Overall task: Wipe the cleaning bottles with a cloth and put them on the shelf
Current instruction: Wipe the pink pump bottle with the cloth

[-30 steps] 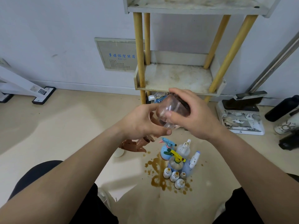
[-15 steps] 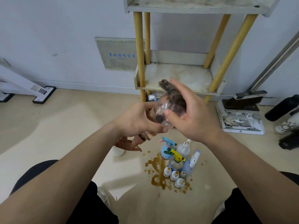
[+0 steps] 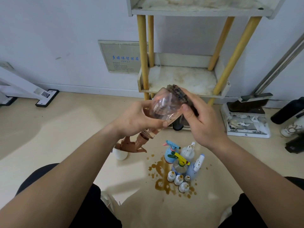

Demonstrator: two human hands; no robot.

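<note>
The clear spray bottle is held in the air in front of the lower board of the shelf, tipped over so its base points up toward the shelf and its brown trigger head hangs down to the left. The left hand has its fingers curled round the narrow end near the neck, and the right hand grips a dark cloth and presses it against the base with thumb and fingers. The main risk is the one-handed hold on smooth, possibly wet plastic: a hard push from the cloth could twist the bottle out of the left fingers and drop it. With the nozzle lowest, any liquid inside could leak at the collar, or a finger slipping onto the trigger could spray; whether the bottle holds liquid I cannot tell. Straight below stand the other bottles, close together in a brown spill on the floor, so a dropped bottle would likely knock several over and pick up fresh dirt. The cloth already looks dark and may be soiled, so it may smear rather than clean. The shelf board itself looks stained, which could dirty a wiped bottle once it is set there.
</note>
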